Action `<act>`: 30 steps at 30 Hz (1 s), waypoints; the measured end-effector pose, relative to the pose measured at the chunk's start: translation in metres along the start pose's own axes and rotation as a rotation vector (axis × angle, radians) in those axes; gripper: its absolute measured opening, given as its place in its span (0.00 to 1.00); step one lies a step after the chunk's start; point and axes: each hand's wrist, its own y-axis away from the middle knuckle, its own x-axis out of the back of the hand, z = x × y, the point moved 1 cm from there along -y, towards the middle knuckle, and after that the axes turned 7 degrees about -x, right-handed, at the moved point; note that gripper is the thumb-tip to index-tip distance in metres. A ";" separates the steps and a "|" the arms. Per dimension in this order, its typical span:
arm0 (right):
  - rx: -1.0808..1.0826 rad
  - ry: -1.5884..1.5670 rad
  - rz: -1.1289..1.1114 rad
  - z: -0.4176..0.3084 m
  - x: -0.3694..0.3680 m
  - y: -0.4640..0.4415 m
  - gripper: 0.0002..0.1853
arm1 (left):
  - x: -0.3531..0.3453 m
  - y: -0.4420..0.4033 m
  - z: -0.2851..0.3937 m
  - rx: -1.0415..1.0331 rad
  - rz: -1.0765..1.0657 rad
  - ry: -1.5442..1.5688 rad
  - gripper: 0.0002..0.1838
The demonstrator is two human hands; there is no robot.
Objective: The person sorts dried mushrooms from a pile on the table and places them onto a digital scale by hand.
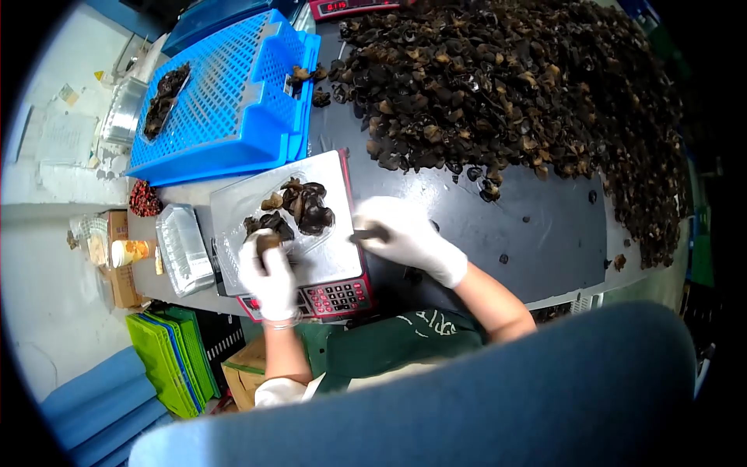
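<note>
One pack [180, 92] is lying loaded, another tray [313, 247] apparently filling, right hand [405, 237] gripping a dark piece [369, 233], left hand [272, 286] showing no clear hold, heap [498, 93] remaining along the bench [556, 229]'s far edge.

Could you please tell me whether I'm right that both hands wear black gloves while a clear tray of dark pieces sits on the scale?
Not quite: the head view shows the left hand and right hand in white gloves, not black. A clear tray of dark pieces does sit on the scale.
</note>
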 end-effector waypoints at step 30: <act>0.207 0.351 0.223 0.017 -0.143 -0.059 0.47 | -0.026 -0.016 -0.089 0.204 -0.331 0.185 0.25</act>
